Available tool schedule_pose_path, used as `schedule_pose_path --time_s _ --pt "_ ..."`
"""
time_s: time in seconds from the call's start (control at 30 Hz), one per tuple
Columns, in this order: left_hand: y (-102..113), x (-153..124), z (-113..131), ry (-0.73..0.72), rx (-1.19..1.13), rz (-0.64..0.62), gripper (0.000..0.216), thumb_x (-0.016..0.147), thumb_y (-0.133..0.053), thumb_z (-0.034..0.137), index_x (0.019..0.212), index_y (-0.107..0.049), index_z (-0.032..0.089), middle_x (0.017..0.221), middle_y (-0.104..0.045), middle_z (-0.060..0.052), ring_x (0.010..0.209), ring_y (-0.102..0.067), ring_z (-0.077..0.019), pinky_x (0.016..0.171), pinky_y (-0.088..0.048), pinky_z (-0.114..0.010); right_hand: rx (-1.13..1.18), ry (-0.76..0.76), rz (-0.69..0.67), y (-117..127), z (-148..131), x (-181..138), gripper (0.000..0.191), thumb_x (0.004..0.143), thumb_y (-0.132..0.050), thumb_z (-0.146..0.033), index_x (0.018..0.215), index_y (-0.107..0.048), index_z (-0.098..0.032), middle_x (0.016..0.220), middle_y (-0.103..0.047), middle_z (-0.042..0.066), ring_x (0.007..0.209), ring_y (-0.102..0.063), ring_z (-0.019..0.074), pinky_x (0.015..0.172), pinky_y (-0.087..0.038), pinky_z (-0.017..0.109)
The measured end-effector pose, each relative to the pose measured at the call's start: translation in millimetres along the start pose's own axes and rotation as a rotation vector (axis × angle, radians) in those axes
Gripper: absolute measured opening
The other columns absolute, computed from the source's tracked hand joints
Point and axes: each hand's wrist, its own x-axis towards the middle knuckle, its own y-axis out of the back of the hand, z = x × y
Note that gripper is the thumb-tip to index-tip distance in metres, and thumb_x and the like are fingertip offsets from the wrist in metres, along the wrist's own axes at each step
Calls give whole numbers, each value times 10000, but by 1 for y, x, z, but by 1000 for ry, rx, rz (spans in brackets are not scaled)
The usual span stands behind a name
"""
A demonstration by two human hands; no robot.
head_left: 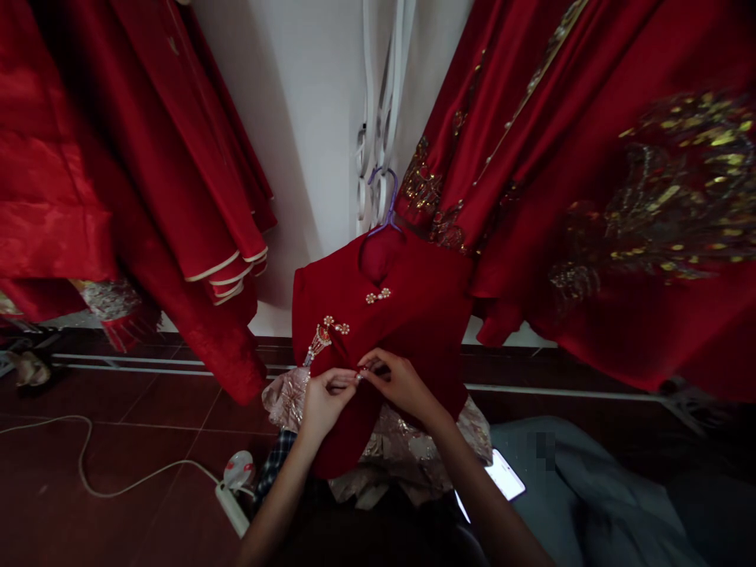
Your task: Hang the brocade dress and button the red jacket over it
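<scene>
A sleeveless-looking red garment [413,315] hangs in front of me on a purple hanger [390,211]. Its neck has a pearl-and-gold fastener [378,296], and a beaded ornament with dangling strands [322,337] is on the chest at left. Lower on the front, my left hand [326,403] and my right hand [402,384] meet fingertip to fingertip. Both are closed in a pinch on a small pearl fastener [359,376] at the edge of the red cloth. The fingers partly hide it. Under the hem lies shiny pinkish brocade fabric [407,441].
Red garments hang at left [194,197] and right [520,173], the right ones sequined. White hooked hangers [381,102] are on the wall. A power strip [232,508] with a cable lies on the tiled floor. A lit phone [505,474] rests beside a person's grey-clad leg [543,488].
</scene>
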Motion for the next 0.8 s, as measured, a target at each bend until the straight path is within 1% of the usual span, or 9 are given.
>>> schedule_pose_path --time_s 0.13,0.23,0.33,0.4,0.5,0.63,0.73,0.8 --pt "-3 0 -4 -1 5 2 252 631 -730 283 813 -641 133 742 -683 -51 691 -639 -134 648 -517 -223 -5 -3 -23 3 -2 -1 167 780 -574 -189 945 -595 -199 862 -669 18 783 -632 126 682 -504 245" --pt "-4 1 -6 -36 38 32 246 639 -728 302 782 -617 136 709 -656 -31 656 -618 -118 597 -491 -197 -6 14 -56 6 -5 -3 168 795 -555 -182 955 -600 -206 893 -674 20 793 -636 125 699 -510 253" --pt "-4 2 -6 -46 55 42 210 678 -690 316 766 -619 138 724 -656 -34 659 -615 -116 599 -489 -196 13 23 -89 12 -11 -5 164 822 -533 -194 969 -605 -206 912 -676 31 813 -640 132 728 -515 270" --pt "-5 1 -6 -37 63 39 190 694 -669 301 780 -622 139 736 -656 -40 679 -618 -119 615 -495 -199 28 22 -87 16 -16 -6 159 838 -522 -216 975 -603 -207 919 -677 35 815 -641 136 723 -517 275" --pt "-5 -1 -4 -72 83 58 186 704 -647 264 844 -618 145 805 -638 -49 708 -619 -118 611 -506 -198 36 21 -63 22 -22 -8 153 860 -501 -268 958 -604 -212 922 -675 32 811 -641 139 706 -516 275" --pt "-5 -4 0 -177 169 138 265 710 -644 290 945 -606 173 962 -551 -55 689 -589 -95 535 -508 -187 21 14 6 27 -25 -9 180 862 -493 -312 971 -597 -214 891 -668 31 798 -635 143 683 -511 268" --pt "-1 -4 2 -211 265 104 257 711 -649 299 938 -619 181 940 -531 -46 698 -573 -99 550 -520 -198 -25 12 97 29 -22 -8 206 846 -506 -300 1020 -579 -216 908 -656 35 775 -623 135 638 -498 248" --pt "2 -3 2 -225 334 72 243 713 -652 293 933 -637 190 923 -538 -43 701 -570 -106 584 -527 -215 -65 7 135 29 -18 -8 205 837 -515 -288 1017 -578 -213 910 -654 37 768 -619 135 624 -490 245"
